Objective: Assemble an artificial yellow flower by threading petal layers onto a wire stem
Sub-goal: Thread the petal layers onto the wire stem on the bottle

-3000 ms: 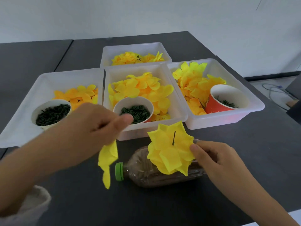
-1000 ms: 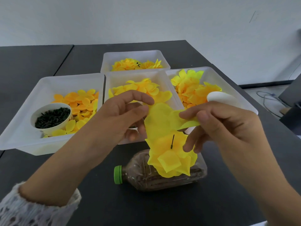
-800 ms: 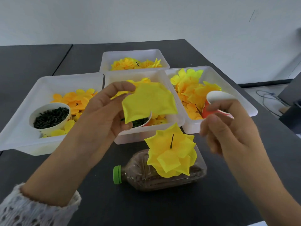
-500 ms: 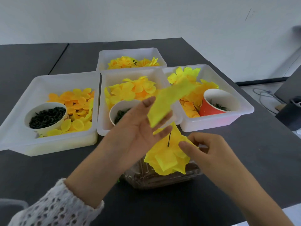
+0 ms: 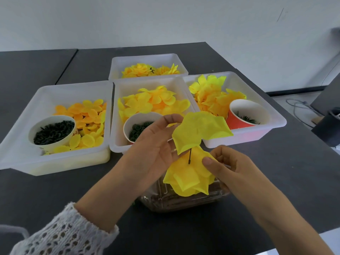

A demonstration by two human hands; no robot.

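Fingers (image 5: 169,119) of the left hand (image 5: 154,150) pinch a loose yellow petal layer (image 5: 200,131) at frame centre, just above the black wire stem (image 5: 189,157). The right hand (image 5: 233,168) grips the part-built flower (image 5: 189,173) over a plastic bottle (image 5: 184,201) on the bench (image 5: 55,190). Threading is the step in hand; next, the layer's centre hole must meet the wire tip and slide down.

The left hand (image 5: 156,146) held a loose yellow petal layer (image 5: 200,130) just above the black wire stem (image 5: 189,157). The right hand (image 5: 230,168) pinched the half-built flower (image 5: 187,175), which sat over a clear plastic bottle (image 5: 184,201) lying on the dark table (image 5: 285,181). Behind stood 4 white trays (image 5: 117,144) of yellow petals.
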